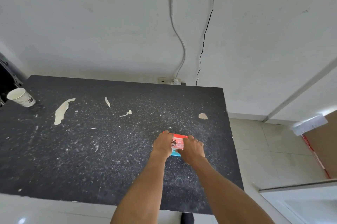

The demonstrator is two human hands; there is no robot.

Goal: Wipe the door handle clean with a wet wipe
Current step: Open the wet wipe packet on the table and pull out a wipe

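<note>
Both hands are down on a red and blue wet wipe pack (177, 143) that lies flat on the dark speckled bench (102, 143), toward its right side. The left hand (162, 143) covers the pack's left end, and the right hand (193, 148) presses on its right end; whether either grip is actually closed around the pack, I cannot tell. A paper cup (21, 97) stands at the far left corner, well apart.

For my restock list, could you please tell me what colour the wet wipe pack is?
The wet wipe pack is mainly red-pink with a light blue bottom edge, seen in the head view.
</note>
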